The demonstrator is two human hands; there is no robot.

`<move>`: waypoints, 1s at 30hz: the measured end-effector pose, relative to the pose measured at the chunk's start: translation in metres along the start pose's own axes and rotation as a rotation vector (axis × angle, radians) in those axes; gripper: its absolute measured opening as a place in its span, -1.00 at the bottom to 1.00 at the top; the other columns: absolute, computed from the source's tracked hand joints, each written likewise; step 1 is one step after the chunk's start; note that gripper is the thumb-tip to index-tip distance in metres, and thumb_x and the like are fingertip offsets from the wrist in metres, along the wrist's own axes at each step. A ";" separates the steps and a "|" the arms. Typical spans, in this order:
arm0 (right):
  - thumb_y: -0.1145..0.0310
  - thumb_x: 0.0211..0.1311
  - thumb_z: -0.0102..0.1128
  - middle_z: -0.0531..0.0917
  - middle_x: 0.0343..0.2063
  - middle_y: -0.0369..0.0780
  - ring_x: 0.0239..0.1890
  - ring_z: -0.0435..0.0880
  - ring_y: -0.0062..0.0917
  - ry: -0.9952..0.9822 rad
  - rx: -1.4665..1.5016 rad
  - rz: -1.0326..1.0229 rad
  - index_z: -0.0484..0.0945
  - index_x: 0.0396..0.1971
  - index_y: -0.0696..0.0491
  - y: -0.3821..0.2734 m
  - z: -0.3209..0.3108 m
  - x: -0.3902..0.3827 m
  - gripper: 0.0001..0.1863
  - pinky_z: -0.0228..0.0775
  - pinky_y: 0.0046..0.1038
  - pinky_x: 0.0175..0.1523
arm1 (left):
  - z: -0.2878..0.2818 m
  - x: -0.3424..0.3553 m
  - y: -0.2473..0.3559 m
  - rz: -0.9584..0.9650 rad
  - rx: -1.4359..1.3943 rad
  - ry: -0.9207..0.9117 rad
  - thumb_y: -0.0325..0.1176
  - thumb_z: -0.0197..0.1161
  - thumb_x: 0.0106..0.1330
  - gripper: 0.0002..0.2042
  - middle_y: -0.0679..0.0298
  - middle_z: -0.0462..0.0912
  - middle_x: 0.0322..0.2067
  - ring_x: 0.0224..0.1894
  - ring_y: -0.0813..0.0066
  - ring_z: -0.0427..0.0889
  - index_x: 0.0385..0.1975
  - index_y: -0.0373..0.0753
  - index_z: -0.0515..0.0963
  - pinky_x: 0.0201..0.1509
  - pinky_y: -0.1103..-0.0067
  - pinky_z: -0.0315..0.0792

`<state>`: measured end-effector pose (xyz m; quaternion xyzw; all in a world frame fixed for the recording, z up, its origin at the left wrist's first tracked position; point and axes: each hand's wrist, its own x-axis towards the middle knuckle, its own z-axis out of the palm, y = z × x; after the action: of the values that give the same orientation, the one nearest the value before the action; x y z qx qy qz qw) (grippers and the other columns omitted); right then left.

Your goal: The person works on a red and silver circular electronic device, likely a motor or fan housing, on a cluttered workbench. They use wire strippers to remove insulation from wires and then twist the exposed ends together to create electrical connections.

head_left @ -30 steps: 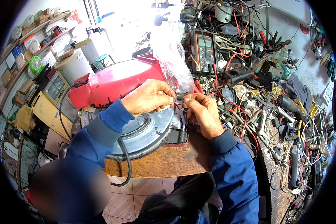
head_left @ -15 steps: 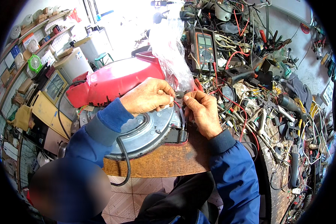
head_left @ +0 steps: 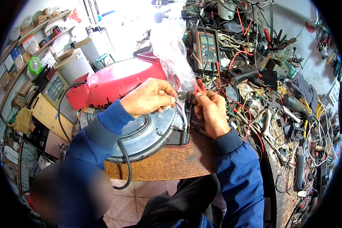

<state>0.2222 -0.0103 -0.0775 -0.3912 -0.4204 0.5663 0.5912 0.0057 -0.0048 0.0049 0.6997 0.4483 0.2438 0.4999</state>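
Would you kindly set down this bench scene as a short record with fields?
Left hand: thumb and fingers pinched, above the round grey metal part; anything held is too small to tell
Right hand: thumb and fingers drawn together, right of the metal part; anything held cannot be made out
Between hands: red wire and pale wire
Beyond left hand: red housing, with clear plastic bag at its right end
Meter: multimeter, beside tangled cables
Front edge: black cord, hanging past the wooden table
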 end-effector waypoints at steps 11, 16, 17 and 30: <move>0.47 0.34 0.31 0.62 -0.55 -0.40 -0.52 0.46 -0.77 -0.216 -0.105 -0.091 0.67 -0.41 0.19 0.006 0.006 0.001 -0.87 0.27 -0.62 -0.42 | 0.001 0.001 -0.001 -0.004 0.019 -0.004 -0.37 0.31 0.42 -0.83 0.35 0.65 -0.39 -0.42 0.71 0.53 -0.16 -0.34 0.58 -0.41 0.72 0.38; 0.43 0.37 0.30 0.56 -0.60 -0.38 -0.61 0.42 -0.76 -0.101 0.120 -0.134 0.65 -0.32 0.15 0.001 0.000 0.005 -0.89 0.19 -0.62 -0.53 | 0.002 0.002 0.000 -0.010 0.037 0.001 -0.37 0.30 0.42 -0.83 0.35 0.65 -0.38 -0.42 0.71 0.53 -0.15 -0.35 0.58 -0.41 0.71 0.38; 0.42 0.37 0.29 0.55 -0.60 -0.38 -0.61 0.42 -0.75 -0.061 0.149 -0.121 0.65 -0.31 0.16 -0.002 -0.003 0.007 -0.89 0.17 -0.61 -0.55 | 0.003 0.002 0.001 -0.015 0.046 0.006 -0.38 0.30 0.42 -0.83 0.35 0.65 -0.38 -0.42 0.71 0.53 -0.14 -0.35 0.58 -0.41 0.71 0.38; 0.48 0.25 0.34 0.60 -0.50 -0.38 -0.62 0.39 -0.79 -0.448 -0.058 0.122 0.67 -0.16 0.22 -0.015 -0.009 0.009 -0.80 0.07 -0.66 -0.59 | -0.001 0.003 -0.004 0.029 0.049 0.018 -0.36 0.29 0.38 -0.78 0.30 0.67 -0.38 -0.42 0.66 0.58 -0.15 -0.42 0.59 -0.40 0.68 0.47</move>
<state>0.2356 -0.0020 -0.0656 -0.2972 -0.5328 0.6614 0.4363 0.0052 -0.0010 0.0014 0.7160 0.4485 0.2462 0.4750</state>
